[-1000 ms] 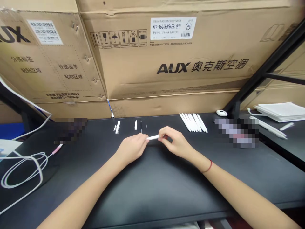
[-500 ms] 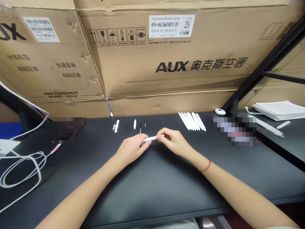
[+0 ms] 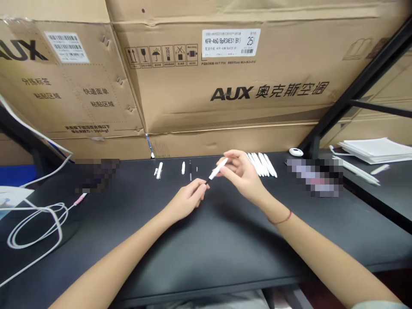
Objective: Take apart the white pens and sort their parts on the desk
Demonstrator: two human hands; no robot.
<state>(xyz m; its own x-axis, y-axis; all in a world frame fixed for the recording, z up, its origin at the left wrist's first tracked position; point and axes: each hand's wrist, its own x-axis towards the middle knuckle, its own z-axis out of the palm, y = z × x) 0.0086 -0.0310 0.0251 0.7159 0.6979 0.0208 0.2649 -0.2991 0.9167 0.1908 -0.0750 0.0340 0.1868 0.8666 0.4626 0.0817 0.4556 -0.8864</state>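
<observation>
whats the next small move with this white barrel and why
Probably hold the left hand steady and, with the right hand, draw the white barrel straight off the dark part: that part shows between barrel and left hand, and a loose dark rod lies on the table.

Light falls brightly, apparently from above, leaving a soft shadow (image 3: pixel 240 216) below your right hand (image 3: pixel 243 175) and a dull sheen on the black tabletop (image 3: pixel 199 253). You get wide-angle stretching toward the edges, blurry small print on the label (image 3: pixel 231 42), and two pixelated patches (image 3: pixel 99 172).
</observation>
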